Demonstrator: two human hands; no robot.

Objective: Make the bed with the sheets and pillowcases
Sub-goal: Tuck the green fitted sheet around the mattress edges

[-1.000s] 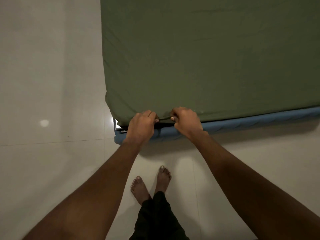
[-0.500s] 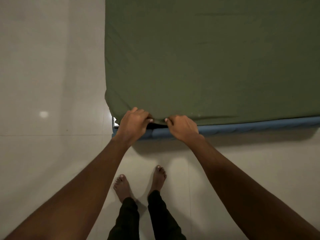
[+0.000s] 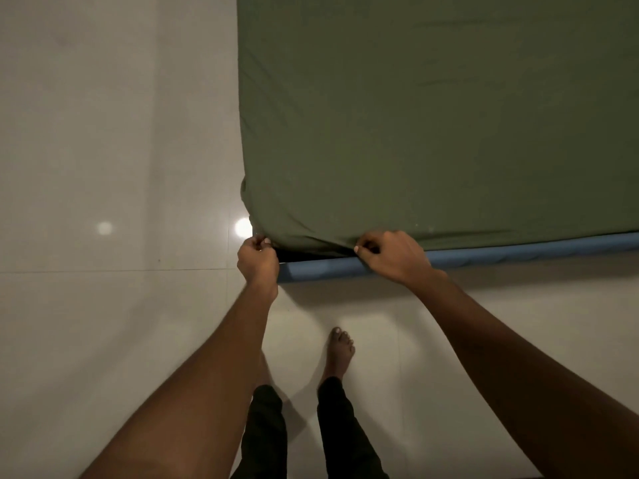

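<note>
- At near-left corner of bed: green sheet (image 3: 432, 126) spread over mattress top, mostly flat, faint creases, bunched wrinkles at the corner.
- Left hand (image 3: 257, 259) at the very corner, fingers curled tight, pinching the sheet hem between thumb and fingertips.
- Right hand (image 3: 390, 255) further right along the near edge, fingers curled under, gripping the same hem; knuckles up.
- Hands apart, stretch of sheet hem between them pulled into a slight downward curve.
- Dark gap visible under the hem between the two hands; hem sits just above the blue mattress edge (image 3: 518, 248), not covering it.
- Blue edge stays exposed along the near side out to the right frame border.
- Both forearms bare, reaching in from bottom of frame.
- Person stands on pale tiled floor (image 3: 103, 150) just in front of bed, black trousers (image 3: 266, 437), one bare foot (image 3: 340, 350) visible, other hidden behind left forearm.
- Two light reflections on floor, brighter spot (image 3: 243, 227) just beside the bed corner.
</note>
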